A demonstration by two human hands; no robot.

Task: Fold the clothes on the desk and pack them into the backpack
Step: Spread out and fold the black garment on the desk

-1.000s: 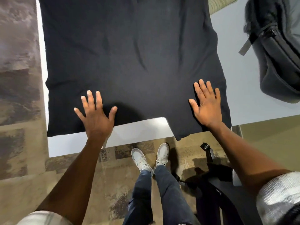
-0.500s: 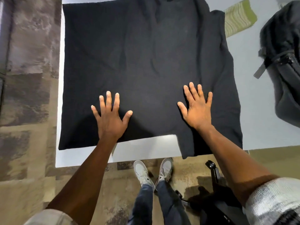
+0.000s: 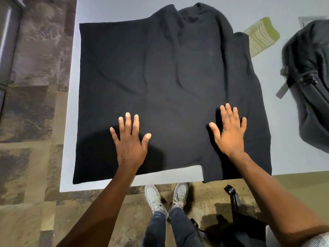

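A large black garment (image 3: 160, 82) lies spread flat across the white desk (image 3: 71, 122), its near right corner hanging over the front edge. My left hand (image 3: 130, 141) presses flat on its lower middle, fingers straight and spread. My right hand (image 3: 229, 132) lies flat with spread fingers on the lower right part. A dark grey backpack (image 3: 309, 90) lies on the desk at the right edge of view, apart from the garment. A green patterned cloth (image 3: 260, 38) pokes out from behind the garment's upper right.
The desk's left and front edges drop to a patterned carpet (image 3: 32, 157). A black chair (image 3: 236, 207) stands at the lower right by my feet. A grey cabinet (image 3: 7, 41) stands at the far left.
Both hands have slid a little toward the garment's middle, staying flat on the cloth. The view has shifted so that the collar end, the green cloth and more of the backpack show.
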